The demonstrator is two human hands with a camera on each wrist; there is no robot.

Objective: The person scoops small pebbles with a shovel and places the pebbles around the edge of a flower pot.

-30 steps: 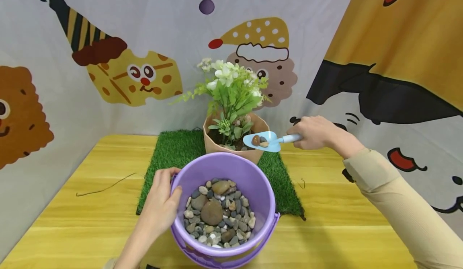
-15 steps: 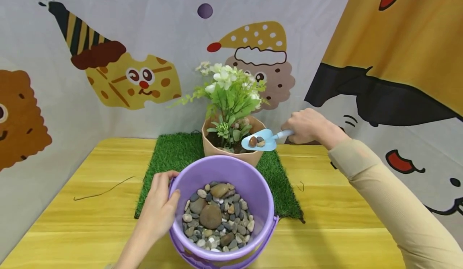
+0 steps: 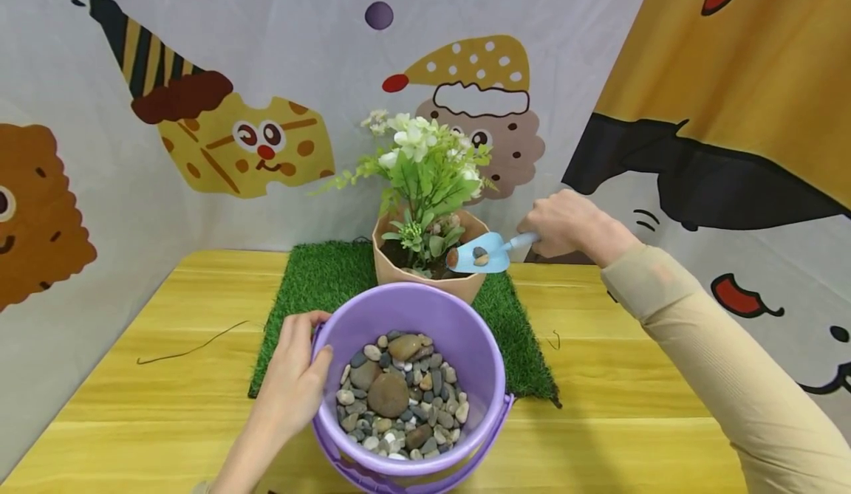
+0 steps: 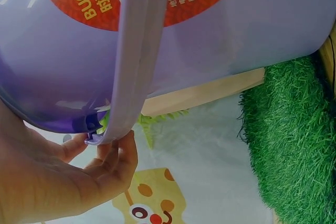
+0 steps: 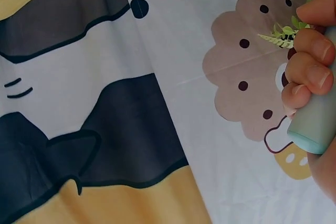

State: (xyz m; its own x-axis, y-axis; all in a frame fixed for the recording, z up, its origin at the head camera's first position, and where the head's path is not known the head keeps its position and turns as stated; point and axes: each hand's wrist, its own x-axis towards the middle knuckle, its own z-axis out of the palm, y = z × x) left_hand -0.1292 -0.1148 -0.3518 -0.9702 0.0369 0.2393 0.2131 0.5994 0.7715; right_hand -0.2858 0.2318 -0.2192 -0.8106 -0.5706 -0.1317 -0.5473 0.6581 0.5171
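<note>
My left hand [image 3: 292, 376] grips the rim of a purple bucket [image 3: 415, 298] at its left side, thumb inside. Pebbles [image 3: 425, 405] and a few larger stones cover the bucket's bottom. In the left wrist view the fingers [image 4: 121, 163] curl at the rim beside the handle [image 4: 137, 51]. My right hand [image 3: 565, 222] holds a light blue hand trowel [image 3: 495, 254] by its handle. Several stones [image 3: 480, 256] lie on its blade, a brown one at the tip. The blade is tilted over the right rim of a tan flowerpot [image 3: 388, 261] with a white-flowered plant [image 3: 425, 162].
The pot stands on a green artificial grass mat [image 3: 326, 265] on a yellow wooden table [image 3: 179, 398]. A thin dark wire [image 3: 193, 348] lies at left, a smaller bit [image 3: 555, 340] at right. A cartoon-printed cloth [image 3: 286, 36] hangs behind.
My right hand has moved slightly left and up, tipping the trowel's blade downward. The brown stone has slid to the tip. My left hand keeps its hold on the bucket.
</note>
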